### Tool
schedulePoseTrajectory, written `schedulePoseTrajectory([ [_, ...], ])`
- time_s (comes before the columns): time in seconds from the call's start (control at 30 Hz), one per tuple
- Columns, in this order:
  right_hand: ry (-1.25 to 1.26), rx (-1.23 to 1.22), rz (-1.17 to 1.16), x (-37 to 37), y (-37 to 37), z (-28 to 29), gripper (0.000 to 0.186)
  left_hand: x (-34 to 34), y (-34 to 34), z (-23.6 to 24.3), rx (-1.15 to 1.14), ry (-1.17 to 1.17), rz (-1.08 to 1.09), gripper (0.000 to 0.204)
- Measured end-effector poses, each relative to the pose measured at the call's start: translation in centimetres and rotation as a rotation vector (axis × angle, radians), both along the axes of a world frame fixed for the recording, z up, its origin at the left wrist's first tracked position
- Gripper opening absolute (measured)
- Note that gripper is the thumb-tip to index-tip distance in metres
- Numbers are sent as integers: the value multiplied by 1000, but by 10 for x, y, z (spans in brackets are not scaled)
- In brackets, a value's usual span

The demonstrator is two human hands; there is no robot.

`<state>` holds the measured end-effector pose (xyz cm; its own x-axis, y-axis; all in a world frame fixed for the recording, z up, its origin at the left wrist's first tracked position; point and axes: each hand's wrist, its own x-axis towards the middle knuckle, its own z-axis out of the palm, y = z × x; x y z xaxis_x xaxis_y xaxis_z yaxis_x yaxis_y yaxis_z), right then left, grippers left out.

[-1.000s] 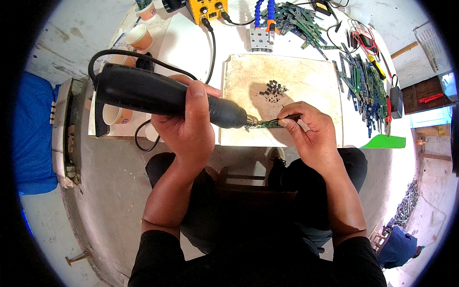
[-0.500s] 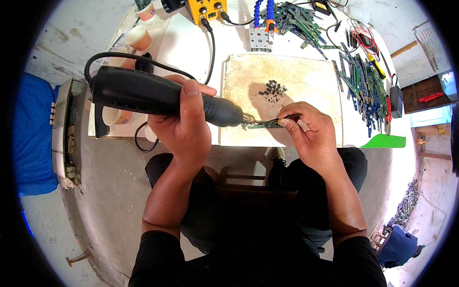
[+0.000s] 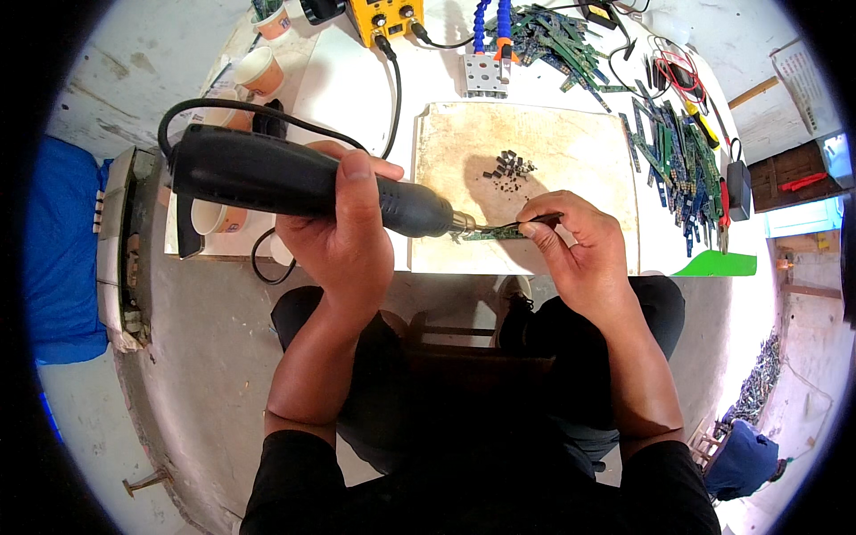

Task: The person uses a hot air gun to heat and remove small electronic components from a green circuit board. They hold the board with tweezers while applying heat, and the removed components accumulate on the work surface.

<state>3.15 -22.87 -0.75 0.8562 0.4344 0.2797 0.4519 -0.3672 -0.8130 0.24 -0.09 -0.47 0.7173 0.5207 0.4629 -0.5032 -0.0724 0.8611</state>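
My left hand (image 3: 343, 227) is wrapped round a black hot air gun (image 3: 259, 171), its metal nozzle pointing right. Just beyond the nozzle lies a narrow green circuit board strip (image 3: 493, 234) on a stained, pale square board (image 3: 446, 152). My right hand (image 3: 578, 245) pinches dark tweezers (image 3: 541, 218), whose tips reach left over the strip close to the nozzle; whether they touch it I cannot tell. Farther back on the square board sits a small heap of black chips (image 3: 510, 167). Part of the strip is hidden by my right fingers.
A yellow control station (image 3: 385, 18) stands at the back with cables. Piles of circuit strips (image 3: 557, 45) lie at the back and at the right (image 3: 673, 169). Paper cups (image 3: 259, 71) line the left. A metal block (image 3: 484, 76), pliers (image 3: 725, 214) and a black adapter (image 3: 738, 178) are also there.
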Motion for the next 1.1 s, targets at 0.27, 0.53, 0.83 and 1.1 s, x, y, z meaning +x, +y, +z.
schedulePoseTrajectory([
  [0.27, -23, -10, -2, 0, 0, 1, 7, 1, 0, 1, 9, -5, 9, 13],
  [0.53, -35, 1, -69, 0, 0, 0, 9, 1, -2, 3, -17, -14, 21, 13],
  [0.83, -13, 55, -290, 19, 1, -7, 9, -1, -9, 3, -33, 24, -4, 15],
  [1.1, 10, 77, -364, 19, 2, -4, 10, 2, -8, 0, 71, 30, 37, 19],
])
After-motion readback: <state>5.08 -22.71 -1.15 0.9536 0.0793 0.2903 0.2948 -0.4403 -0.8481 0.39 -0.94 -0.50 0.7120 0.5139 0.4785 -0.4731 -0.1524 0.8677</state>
